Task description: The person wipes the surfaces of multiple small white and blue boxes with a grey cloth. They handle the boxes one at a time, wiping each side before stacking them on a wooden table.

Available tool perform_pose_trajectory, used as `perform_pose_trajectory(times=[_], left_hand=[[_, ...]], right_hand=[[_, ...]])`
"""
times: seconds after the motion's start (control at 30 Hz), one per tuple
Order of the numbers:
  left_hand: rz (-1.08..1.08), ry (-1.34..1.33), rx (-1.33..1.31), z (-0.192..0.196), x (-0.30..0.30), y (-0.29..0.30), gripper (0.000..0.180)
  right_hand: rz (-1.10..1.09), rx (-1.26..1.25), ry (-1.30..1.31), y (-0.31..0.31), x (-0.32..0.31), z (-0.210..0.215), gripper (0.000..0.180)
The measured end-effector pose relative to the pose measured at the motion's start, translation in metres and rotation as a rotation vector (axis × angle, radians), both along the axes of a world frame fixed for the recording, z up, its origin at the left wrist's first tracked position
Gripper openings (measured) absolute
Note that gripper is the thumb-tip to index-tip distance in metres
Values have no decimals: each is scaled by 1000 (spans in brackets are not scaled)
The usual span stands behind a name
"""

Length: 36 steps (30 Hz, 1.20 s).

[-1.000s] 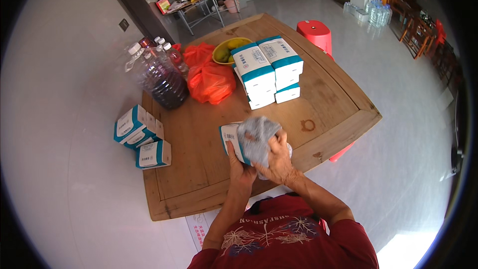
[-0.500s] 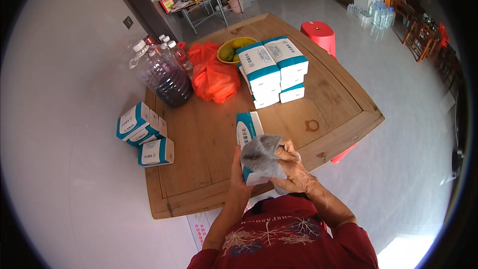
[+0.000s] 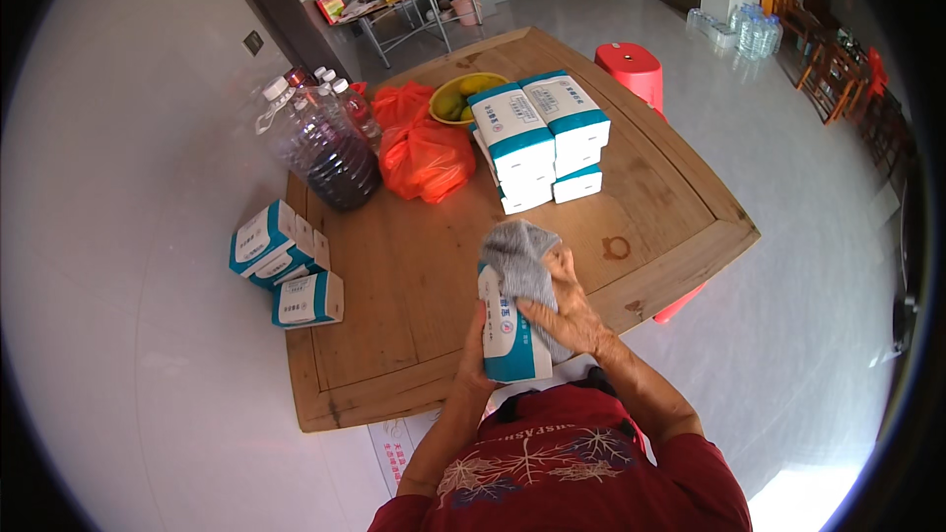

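Observation:
A white and teal tissue pack [image 3: 505, 340] is held near the table's front edge, in front of my body. My left hand [image 3: 475, 353] grips its left side. A grey cloth [image 3: 520, 254] lies over the pack's far end and hangs down its right side. My right hand [image 3: 570, 307] is closed on the cloth, with the thumb over it against the pack. Beyond stands a stack of similar tissue packs [image 3: 544, 133]. More tissue packs [image 3: 286, 261] are piled at the table's left edge.
On the wooden table [image 3: 394, 335] stand a large plastic jug of dark liquid [image 3: 340, 172], several bottles [image 3: 355, 108], a red plastic bag [image 3: 426, 153] and a yellow bowl of fruit [image 3: 451, 103]. A red stool [image 3: 631, 69] stands behind the right edge.
The cloth has moved from the pack's near end to its far end. The pack has been shifted in my hands, and its printed face now shows below the cloth.

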State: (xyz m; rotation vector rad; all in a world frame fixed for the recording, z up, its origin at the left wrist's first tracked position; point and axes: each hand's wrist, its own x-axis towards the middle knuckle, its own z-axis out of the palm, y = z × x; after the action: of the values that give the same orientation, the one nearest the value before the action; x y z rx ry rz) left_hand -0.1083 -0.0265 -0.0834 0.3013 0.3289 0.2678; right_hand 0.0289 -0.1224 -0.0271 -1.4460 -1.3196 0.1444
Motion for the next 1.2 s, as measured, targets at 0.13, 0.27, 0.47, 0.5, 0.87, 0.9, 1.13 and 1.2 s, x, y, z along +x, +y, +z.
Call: perform_pose_trajectory(times=[0.13, 0.27, 0.47, 0.5, 0.87, 0.9, 1.13, 1.2], left_hand=[[121, -121, 144, -10, -2, 12, 51], [-34, 126, 357, 15, -4, 5, 49], [-129, -66, 359, -22, -11, 2, 61], [-95, -30, 430, -20, -10, 1, 63], [-310, -147, 639, 36, -20, 3, 83], [-321, -159, 644, 38, -18, 1, 84], [-127, -33, 477, 25, -8, 5, 76], [13, 65, 443, 40, 1, 2, 74]], right_hand=[[150, -34, -343, -25, -21, 9, 43], [81, 64, -253, -28, -17, 1, 42], [203, -10, 878, -40, 10, 19, 34], [288, -20, 847, -48, 13, 21, 34], [472, -449, 611, -44, 29, 64, 60], [435, -536, 650, -42, 28, 68, 60], [98, 30, 1354, -24, -5, 17, 60], [48, -27, 1251, -22, -11, 9, 59]])
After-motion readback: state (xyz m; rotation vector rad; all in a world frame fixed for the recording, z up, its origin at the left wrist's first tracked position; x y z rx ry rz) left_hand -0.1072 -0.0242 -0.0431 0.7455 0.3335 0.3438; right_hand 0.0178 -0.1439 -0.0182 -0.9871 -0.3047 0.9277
